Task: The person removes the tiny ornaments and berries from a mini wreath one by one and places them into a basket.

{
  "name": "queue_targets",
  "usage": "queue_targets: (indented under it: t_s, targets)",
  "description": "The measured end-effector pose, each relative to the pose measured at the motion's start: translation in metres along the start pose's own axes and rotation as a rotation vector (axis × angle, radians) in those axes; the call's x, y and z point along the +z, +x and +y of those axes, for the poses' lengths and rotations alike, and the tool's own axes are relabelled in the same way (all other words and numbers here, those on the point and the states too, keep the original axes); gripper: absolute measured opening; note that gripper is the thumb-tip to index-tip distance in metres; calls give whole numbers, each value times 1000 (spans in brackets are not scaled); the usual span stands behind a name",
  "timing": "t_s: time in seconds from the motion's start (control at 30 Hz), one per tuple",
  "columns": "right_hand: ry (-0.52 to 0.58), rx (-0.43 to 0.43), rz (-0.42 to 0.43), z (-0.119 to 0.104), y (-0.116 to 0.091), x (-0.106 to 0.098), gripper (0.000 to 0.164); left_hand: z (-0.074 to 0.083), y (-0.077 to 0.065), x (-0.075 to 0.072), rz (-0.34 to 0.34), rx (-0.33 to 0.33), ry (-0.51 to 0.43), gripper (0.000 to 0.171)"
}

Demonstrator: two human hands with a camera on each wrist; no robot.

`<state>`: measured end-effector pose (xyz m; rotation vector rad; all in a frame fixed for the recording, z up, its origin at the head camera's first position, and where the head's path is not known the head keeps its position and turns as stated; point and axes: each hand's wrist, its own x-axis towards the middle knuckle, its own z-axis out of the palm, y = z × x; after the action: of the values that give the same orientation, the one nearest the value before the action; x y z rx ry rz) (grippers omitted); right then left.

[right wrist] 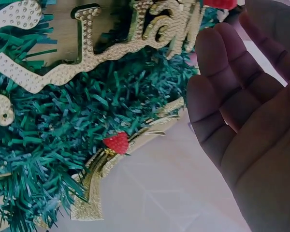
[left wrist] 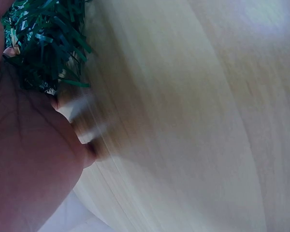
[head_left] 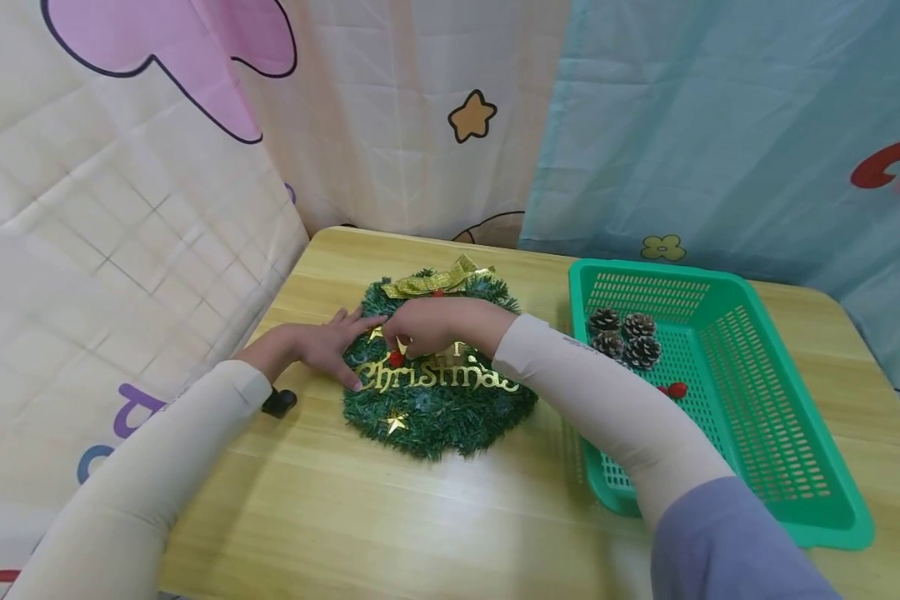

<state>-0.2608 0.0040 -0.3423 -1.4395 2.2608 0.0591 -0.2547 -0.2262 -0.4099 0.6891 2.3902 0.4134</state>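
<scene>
A green tinsel Christmas wreath (head_left: pixel 450 421) lies flat on the table, with gold "Christmas" lettering (head_left: pixel 438 377) across it. My left hand (head_left: pixel 330 343) rests on its left edge, fingers spread. Over the upper left of the wreath, my right hand (head_left: pixel 427 323) bends down with its fingers curled, pinching a red berry (head_left: pixel 397 359) at the lettering. That red berry (right wrist: pixel 220 4) also shows at the top of the right wrist view, close to the fingertips. A gold bow (head_left: pixel 431 283) and gold stars (head_left: pixel 396 422) decorate the wreath.
A green plastic basket (head_left: pixel 810 433) stands on the right of the wooden table (head_left: pixel 307 500). Inside are several pine cones (head_left: pixel 642 352) and red berries (head_left: pixel 677 390). A small black object (head_left: pixel 279 403) shows beside the left wrist. Printed curtains (head_left: pixel 420 167) hang behind the table.
</scene>
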Motion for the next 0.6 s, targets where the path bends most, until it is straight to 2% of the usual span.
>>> queue_targets:
  t_s: [0.2, 0.6]
  targets:
    - [30, 38, -19, 3, 7, 2, 26, 1, -1, 0, -2, -17, -9, 118]
    - [61, -19, -16, 2, 18, 5, 18, -1, -1, 0, -2, -13, -1, 120]
